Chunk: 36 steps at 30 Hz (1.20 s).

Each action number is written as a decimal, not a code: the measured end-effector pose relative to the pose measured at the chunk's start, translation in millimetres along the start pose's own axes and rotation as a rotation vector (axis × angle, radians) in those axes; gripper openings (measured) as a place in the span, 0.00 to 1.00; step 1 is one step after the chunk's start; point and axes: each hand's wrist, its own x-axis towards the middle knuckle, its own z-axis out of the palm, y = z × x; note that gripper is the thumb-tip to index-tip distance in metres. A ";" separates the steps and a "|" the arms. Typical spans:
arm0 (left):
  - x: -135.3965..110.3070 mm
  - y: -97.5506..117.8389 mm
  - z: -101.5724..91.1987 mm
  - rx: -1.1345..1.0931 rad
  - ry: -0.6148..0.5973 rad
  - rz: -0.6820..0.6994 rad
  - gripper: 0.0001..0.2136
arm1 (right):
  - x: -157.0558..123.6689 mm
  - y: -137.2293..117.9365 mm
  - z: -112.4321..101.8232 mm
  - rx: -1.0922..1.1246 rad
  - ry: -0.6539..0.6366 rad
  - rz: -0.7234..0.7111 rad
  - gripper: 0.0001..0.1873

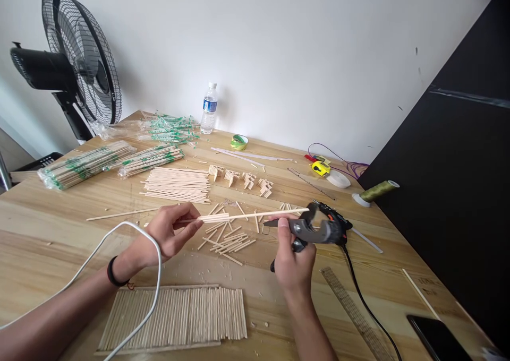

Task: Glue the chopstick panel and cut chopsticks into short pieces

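My left hand (169, 234) pinches a long wooden stick (255, 214) held level above the table, its far end pointing right. My right hand (294, 260) grips grey cutting pliers (308, 229) with the jaws near the stick's right end. A black glue gun (333, 224) lies just behind the pliers. Under the stick lies a scatter of short cut stick pieces (225, 240). Near the front edge sits a flat mat of glued sticks (179, 317), crossed by a white cable (153, 276).
A neat pile of bare sticks (177, 185) and wrapped stick bundles (85, 163) lie at left. Small stick assemblies (241, 178), a water bottle (209, 108), tape rolls (239, 142), a thread spool (376, 191), a ruler (353, 310) and a phone (438, 337) surround them. A fan (79, 58) stands back left.
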 end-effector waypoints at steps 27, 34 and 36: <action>-17.2 10.2 24.8 -0.051 -0.006 0.238 0.07 | -18.9 -8.8 20.6 -0.269 -0.259 -0.478 0.10; -19.5 9.6 27.2 -0.088 -0.026 0.238 0.07 | -20.9 -10.4 20.4 -0.309 -0.236 -0.481 0.06; -20.1 9.9 27.7 -0.103 -0.029 0.243 0.07 | -21.8 -10.1 20.1 -0.346 -0.228 -0.469 0.06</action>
